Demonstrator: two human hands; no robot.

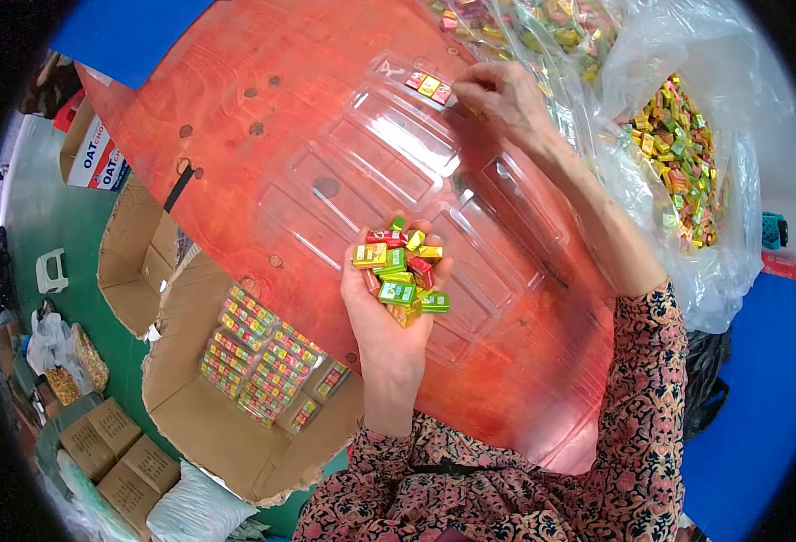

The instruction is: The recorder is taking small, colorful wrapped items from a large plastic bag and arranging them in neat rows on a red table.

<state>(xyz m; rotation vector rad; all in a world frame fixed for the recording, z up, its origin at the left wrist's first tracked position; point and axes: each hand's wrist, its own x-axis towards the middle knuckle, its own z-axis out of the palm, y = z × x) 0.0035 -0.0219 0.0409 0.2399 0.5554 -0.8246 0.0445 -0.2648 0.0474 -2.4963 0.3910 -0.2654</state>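
Packing workshop: cardboard cartons (pixel 113 447), bulk sweets bag (pixel 678 154).

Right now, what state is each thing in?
Left hand: cupped palm up, full of wrapped candies.
Right hand: fingers pinched at tray's far row.
Clear tray: three candies in, other slots empty.
Plastic bag: open, holding candies.
Cardboard box: open, filled trays inside.

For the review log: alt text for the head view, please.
The left hand cups small foil-wrapped cubes over a clear plastic tray on a red board, while the right hand sets cubes into the tray's far end.
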